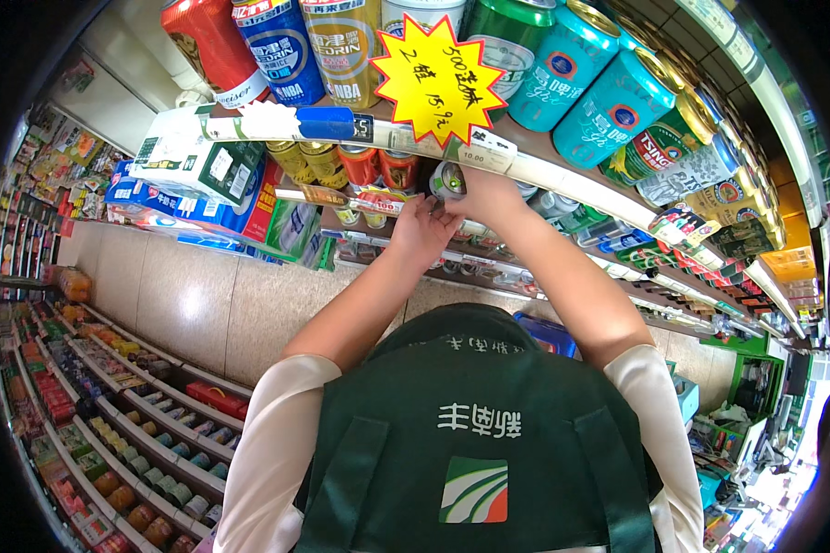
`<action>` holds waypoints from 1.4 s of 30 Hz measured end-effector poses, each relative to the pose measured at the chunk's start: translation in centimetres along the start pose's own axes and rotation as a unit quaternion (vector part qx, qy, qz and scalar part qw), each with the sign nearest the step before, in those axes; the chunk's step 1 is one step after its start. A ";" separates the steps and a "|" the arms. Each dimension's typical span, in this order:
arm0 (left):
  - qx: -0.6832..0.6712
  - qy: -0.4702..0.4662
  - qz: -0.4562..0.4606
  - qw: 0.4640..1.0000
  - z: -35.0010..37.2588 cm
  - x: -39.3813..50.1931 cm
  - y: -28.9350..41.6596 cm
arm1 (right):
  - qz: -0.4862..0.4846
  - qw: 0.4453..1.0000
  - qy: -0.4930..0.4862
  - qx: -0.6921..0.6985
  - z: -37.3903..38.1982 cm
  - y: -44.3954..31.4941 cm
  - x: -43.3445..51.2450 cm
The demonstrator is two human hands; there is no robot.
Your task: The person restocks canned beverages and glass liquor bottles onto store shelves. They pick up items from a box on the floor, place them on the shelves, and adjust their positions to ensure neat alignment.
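Observation:
A silver and green can (447, 181) stands in the shelf row under the upper price rail (394, 133). My right hand (487, 197) reaches in from the right, its fingers on the side of this can and partly hidden behind the rail. My left hand (425, 225) is just below and left of the can, palm up with curled fingers near its base; whether it touches the can is unclear. Red cans (398, 169) and gold cans (324, 164) stand to the left in the same row. A yellow star-shaped price sign (437, 81) hangs above my hands.
Large beer cans, among them teal ones (612, 107), line the upper shelf. Stacked cartons (200, 162) stand at the left end. More shelves with drinks lie lower right. A tiled floor (187, 297) and a shelf of packaged goods (131, 422) show at the left.

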State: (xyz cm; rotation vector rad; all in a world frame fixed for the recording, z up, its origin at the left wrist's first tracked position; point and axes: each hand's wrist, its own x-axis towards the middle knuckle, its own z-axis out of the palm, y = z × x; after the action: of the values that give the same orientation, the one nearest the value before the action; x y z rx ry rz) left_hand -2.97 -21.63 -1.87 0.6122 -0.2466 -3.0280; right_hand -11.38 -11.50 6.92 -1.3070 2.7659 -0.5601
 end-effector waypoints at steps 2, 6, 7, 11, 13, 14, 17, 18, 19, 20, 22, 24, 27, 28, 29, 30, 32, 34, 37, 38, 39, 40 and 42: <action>-0.008 0.006 0.005 1.000 0.1 0.6 0.1 | 0.034 0.999 -0.024 0.010 0.7 0.9 1.3; 0.002 -0.013 0.003 1.000 -0.2 2.6 0.9 | 0.018 0.999 -0.028 0.025 0.4 1.4 3.3; -0.004 -0.005 0.008 1.000 -0.2 3.2 1.2 | 0.016 0.999 -0.029 0.026 0.5 1.3 3.6; 0.004 0.002 0.037 0.999 0.8 4.8 1.3 | 0.022 0.999 -0.022 0.016 0.9 1.6 4.1; 0.018 -0.005 0.052 0.998 0.9 5.9 1.4 | 0.025 1.000 -0.009 0.005 1.2 1.6 3.9; 0.041 -0.008 0.066 0.997 0.9 6.4 1.5 | 0.026 1.000 0.004 -0.008 1.5 1.6 3.7; 0.100 0.002 0.060 0.993 2.2 6.5 1.0 | 0.000 0.995 0.086 -0.050 2.1 1.7 0.4; 0.096 -0.006 0.059 0.994 1.8 6.7 2.0 | -0.031 0.995 0.090 -0.013 0.8 0.3 -2.1; 0.091 -0.014 0.053 0.994 1.6 7.1 2.4 | -0.057 0.994 0.093 0.020 -0.5 -0.6 -4.9; 0.112 0.025 0.067 0.991 2.9 7.3 1.5 | -0.050 0.993 0.039 0.098 -1.7 -0.3 -8.0; 0.096 0.035 0.058 0.993 2.8 7.9 1.6 | -0.032 0.974 -0.052 0.218 -4.3 1.0 -13.6; 0.104 0.045 0.076 0.991 3.1 8.0 1.7 | 0.076 0.946 -0.098 0.300 -5.9 3.5 -19.6; 0.128 0.073 0.120 0.982 3.3 8.6 0.3 | 0.289 0.862 0.025 0.415 -5.8 8.8 -31.0; 0.162 0.078 0.125 0.976 2.4 8.8 0.9 | 0.361 0.815 0.086 0.444 -6.3 10.2 -34.0; 0.190 0.084 0.120 0.971 1.1 9.3 0.9 | 0.439 0.758 0.146 0.459 -7.1 11.2 -37.2; 0.194 0.111 0.116 0.968 1.1 9.0 0.0 | 0.471 0.761 0.229 0.383 -6.3 13.4 -41.4; 0.212 0.128 0.114 0.962 0.0 8.0 -1.3 | 0.527 0.733 0.359 0.237 -3.1 18.2 -49.6; 0.241 0.134 0.127 0.953 -1.3 6.5 -2.7 | 0.610 0.714 0.332 0.090 -1.1 20.8 -54.7; 0.266 0.165 0.141 0.939 -1.6 4.1 -5.2 | 0.661 0.727 0.173 0.070 3.9 24.6 -61.1; 0.274 0.157 0.123 0.941 -2.2 3.5 -5.2 | 0.666 0.730 0.136 0.073 6.3 26.2 -62.8; 0.279 0.152 0.108 0.942 -3.0 2.9 -5.0 | 0.667 0.735 0.096 0.077 7.9 27.6 -64.1; 0.299 0.150 0.104 0.937 -3.0 2.2 -5.4 | 0.673 0.737 0.050 0.045 8.9 27.8 -64.0; 0.308 0.187 0.119 0.925 -2.7 0.9 -6.7 | 0.696 0.713 -0.063 0.048 11.1 28.4 -64.4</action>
State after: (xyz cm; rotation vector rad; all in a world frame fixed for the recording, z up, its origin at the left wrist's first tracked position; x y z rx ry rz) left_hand -2.82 -15.44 -5.78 1.0785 -1.1720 -2.4971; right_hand 11.13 50.08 -20.90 0.8573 2.5469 -0.3711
